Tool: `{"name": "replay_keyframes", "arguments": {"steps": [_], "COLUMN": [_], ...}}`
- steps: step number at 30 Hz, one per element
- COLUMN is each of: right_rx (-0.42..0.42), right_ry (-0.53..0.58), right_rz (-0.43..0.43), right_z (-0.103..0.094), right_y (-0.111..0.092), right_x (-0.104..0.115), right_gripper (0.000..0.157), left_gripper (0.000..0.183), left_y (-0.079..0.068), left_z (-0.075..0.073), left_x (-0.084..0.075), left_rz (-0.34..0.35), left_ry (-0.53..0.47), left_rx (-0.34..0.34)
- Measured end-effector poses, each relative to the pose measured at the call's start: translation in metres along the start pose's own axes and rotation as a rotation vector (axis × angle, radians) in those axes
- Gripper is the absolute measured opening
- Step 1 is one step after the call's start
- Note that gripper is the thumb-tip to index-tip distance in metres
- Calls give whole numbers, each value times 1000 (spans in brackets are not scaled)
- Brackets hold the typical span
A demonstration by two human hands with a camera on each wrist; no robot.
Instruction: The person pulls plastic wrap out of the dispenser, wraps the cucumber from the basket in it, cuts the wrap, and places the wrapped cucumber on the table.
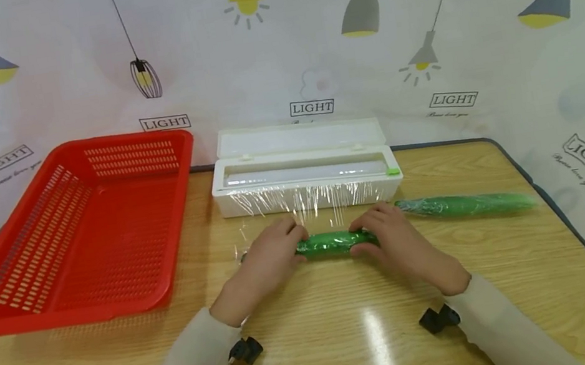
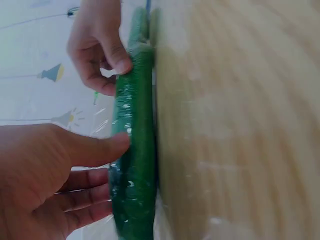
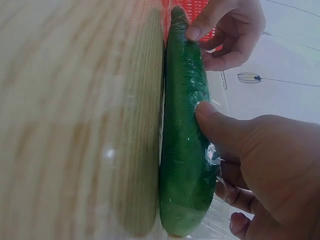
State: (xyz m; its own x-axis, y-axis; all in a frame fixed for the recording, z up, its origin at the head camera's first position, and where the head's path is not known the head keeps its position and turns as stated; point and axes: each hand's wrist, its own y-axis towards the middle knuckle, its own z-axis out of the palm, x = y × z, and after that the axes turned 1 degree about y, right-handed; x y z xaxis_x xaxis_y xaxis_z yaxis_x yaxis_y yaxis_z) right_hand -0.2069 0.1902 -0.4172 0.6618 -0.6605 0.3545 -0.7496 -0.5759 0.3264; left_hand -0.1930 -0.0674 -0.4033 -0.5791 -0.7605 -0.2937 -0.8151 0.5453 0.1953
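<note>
A green cucumber (image 1: 330,244) with clear film around it lies crosswise on the table. My left hand (image 1: 271,252) grips it left of its middle, thumb on the near side and fingers on the far side. Toward the other end, my right hand (image 1: 396,241) holds it in the same way. In the left wrist view, the thumb of the left hand (image 2: 55,175) presses on the film-covered skin. Clear cling film (image 1: 306,200) stretches from the white dispenser box (image 1: 309,198) down toward the cucumber. The box's lid (image 1: 299,136) stands raised, and a film roll shows inside.
A second film-wrapped cucumber (image 1: 469,205) lies on the table to the right of my right hand. At the left stands a red plastic basket (image 1: 169,251) with slotted walls. The green slider (image 1: 393,172) sits at the box's right end. A printed curtain (image 1: 273,53) hangs behind the table.
</note>
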Motion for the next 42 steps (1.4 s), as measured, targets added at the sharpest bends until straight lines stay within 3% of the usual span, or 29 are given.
{"name": "replay_keyframes", "arguments": {"steps": [4,9,13,19,23,30,35,42], "right_rx": [-45,-85,-85,-95,-111,-147,-174,-167], "right_ry": [-10,-72,-80,-97,-114,-88,-98,-162], "right_rz": [-50,-61,-70,-92,-97,-70,-84,-70], "right_z": [2,4,4,5,6,6,5,1], "right_y": [1,2,3,7,10,12,13,13], "right_x": [-3,-5,-2,-1,-3,-6,-9,-8], "right_gripper": [32,36,44,29,27,28,26,37], "left_gripper": [27,25,23,21,24,16,18,27], "left_y": [2,7,13,18,16,5,6,13], "left_z": [2,1,-2,-4,-2,8,12,13], "left_x": [-3,-1,3,8,6,-5,-8,-2], "left_rz": [7,-2,-32,-59,-43,81,71,30], "left_ry": [45,24,-7,-37,38,226,296,281], "left_rx": [-22,-53,1,33,-12,-165,-140,-96]}}
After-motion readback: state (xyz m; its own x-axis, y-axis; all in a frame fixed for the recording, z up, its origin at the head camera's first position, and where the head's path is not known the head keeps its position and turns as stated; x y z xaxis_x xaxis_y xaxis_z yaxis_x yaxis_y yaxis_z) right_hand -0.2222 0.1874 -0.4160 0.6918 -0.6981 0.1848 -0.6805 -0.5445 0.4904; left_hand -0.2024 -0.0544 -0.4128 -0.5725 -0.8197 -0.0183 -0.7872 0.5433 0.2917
